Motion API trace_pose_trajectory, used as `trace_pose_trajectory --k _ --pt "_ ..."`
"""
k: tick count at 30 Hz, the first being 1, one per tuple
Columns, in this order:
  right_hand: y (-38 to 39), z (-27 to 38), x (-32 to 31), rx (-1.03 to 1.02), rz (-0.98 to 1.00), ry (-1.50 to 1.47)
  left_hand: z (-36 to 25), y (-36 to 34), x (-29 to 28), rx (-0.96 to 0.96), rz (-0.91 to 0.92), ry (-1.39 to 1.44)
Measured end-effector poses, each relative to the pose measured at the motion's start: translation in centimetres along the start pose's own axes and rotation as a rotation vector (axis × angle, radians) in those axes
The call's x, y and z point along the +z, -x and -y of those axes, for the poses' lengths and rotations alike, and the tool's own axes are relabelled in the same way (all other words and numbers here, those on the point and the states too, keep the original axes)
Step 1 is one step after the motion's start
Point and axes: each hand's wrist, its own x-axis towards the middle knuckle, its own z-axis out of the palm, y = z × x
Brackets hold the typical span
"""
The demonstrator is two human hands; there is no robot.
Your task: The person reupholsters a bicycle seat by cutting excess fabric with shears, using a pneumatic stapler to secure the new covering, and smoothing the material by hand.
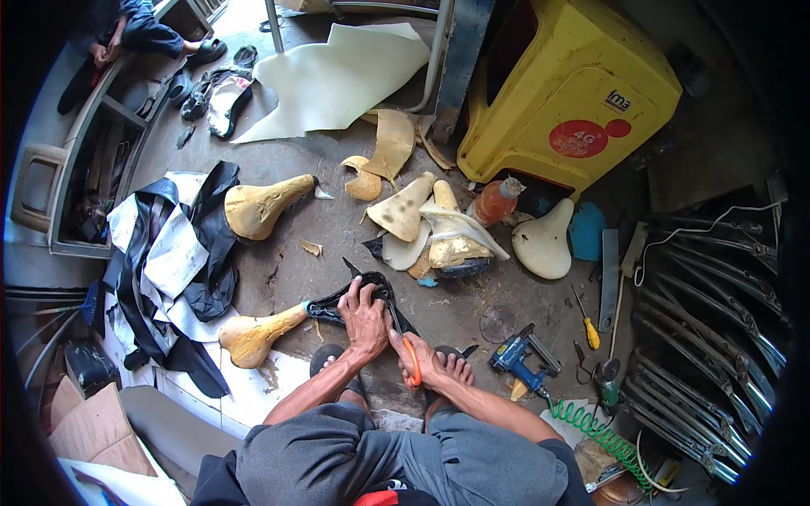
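Low in front of me, my left hand presses down on a black saddle cover, its fingers bent over the dark material. My right hand grips scissors by their orange handles, and the blades reach into the cover beside my left hand. Just left of the cover lies a bare yellow foam bicycle saddle, its narrow nose against the black material. Another foam saddle rests farther off on the floor.
Black and white sheet material is heaped at left. Ahead lie several saddle pieces and an orange bottle. A blue air stapler, yellow screwdriver and metal tubes are at right. A yellow plastic stool stands behind; another person sits far left.
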Motion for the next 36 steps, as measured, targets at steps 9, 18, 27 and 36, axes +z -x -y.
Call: trace_pose_trajectory --k 9,18,27,36 --pt "0.6 -4.8 -1.7 -0.114 -0.285 0.443 0.1 -0.1 -0.1 0.006 0.002 0.000" --pt "2.0 -7.0 -2.9 -0.084 -0.322 0.492 -0.2 -0.3 -0.5 0.029 0.034 0.020" --pt "1.7 -7.1 -2.9 -0.091 -0.318 0.492 0.3 -0.1 -0.3 0.033 0.006 0.064" --pt "1.8 -7.4 -2.9 -0.092 -0.316 0.503 0.2 0.2 -0.8 0.027 0.053 0.033"
